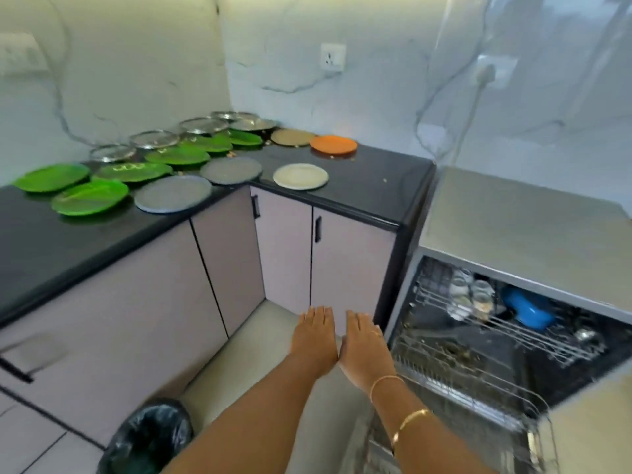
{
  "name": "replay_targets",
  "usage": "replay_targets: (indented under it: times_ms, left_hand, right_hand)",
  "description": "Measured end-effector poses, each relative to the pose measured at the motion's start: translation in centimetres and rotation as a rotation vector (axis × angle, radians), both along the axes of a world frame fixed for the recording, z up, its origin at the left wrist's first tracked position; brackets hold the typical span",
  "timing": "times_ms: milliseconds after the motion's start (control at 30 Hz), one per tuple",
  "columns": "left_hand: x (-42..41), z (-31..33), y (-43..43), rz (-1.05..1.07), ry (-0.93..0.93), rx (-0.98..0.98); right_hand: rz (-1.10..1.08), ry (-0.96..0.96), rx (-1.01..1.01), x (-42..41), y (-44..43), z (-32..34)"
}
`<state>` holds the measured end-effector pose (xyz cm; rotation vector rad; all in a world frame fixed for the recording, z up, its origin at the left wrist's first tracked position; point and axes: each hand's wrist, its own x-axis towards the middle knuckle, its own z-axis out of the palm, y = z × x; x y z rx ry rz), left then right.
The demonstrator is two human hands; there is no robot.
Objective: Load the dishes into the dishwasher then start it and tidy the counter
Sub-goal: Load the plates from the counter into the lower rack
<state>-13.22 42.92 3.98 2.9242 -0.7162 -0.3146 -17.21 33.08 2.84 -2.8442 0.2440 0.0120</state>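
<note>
Black counter (376, 186) spans 9 to 1 o'clock. Dishwasher (513, 217) at 4 o'clock stands open; its upper rack (444, 299) carries glasses and a blue vessel (528, 309). On the counter: green plates (89, 196), grey plates (172, 198) and steel plates (154, 139) at 10–11 o'clock; cream plate (300, 176) and orange plate (333, 144) at 12. My left hand (313, 340) and right hand (364, 347) at 6 o'clock lie side by side, palms down, fingers straight and together, holding nothing.
</note>
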Motion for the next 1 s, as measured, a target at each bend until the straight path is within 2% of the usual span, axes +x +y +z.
replay_targets:
  times_ms: [367,533,700,900,1000]
  left_hand:
    - [21.1,3.7,8.3,-0.04,-0.086,-0.07]
    - [29.1,4.7,5.8,-0.055,-0.108,-0.211]
    - [38.5,4.3,2.5,-0.051,-0.121,-0.249]
    - [49.5,4.3,-1.2,0.023,-0.066,-0.286]
    - [53.9,4.2,-2.5,0.028,-0.019,-0.279]
  right_hand:
    - [-0.147,-0.058,0.115,19.3,6.2,3.3]
    - [-0.188,-0.202,0.193,27.4,4.2,5.3]
    - [-0.238,-0.282,0.279,37.3,0.5,6.0]
    - [-0.286,-0.216,0.354,48.5,-3.9,6.4]
    - [-0.413,-0.148,0.423,53.0,-5.5,5.8]
